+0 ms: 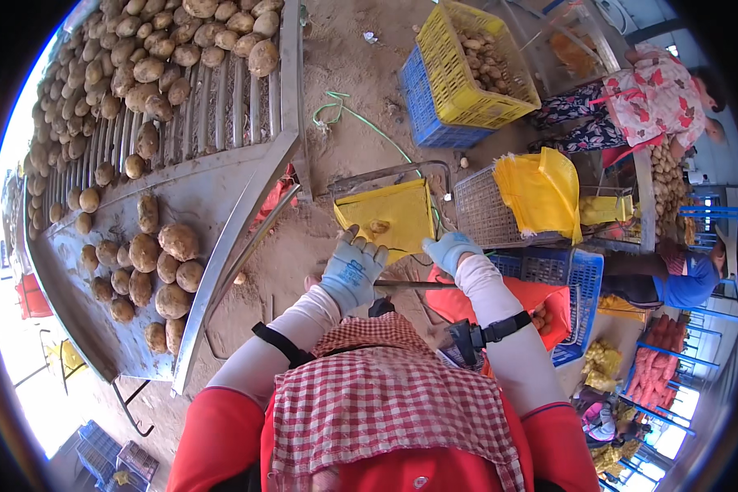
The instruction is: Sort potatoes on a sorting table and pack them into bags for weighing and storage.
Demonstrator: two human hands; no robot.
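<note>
In front of me a yellow woven bag [400, 209] hangs by a black metal frame [400, 169], with a potato [378, 227] visible on its yellow fabric. My left hand [353, 270], in a light blue coated glove, has its fingers over the bag's near left edge. At the near right corner, my right hand [452, 251], gloved alike, grips the rim; its fingertips are partly hidden. A dark metal bar [415, 285] runs below both hands.
Left stands a metal sorting table [234, 190] with slats and many potatoes [141, 252]. At right are a yellow crate [461, 104] of potatoes on a blue crate [415, 101], folded yellow bags [544, 190] and a red bag [529, 307]. People [658, 104] stand farther right.
</note>
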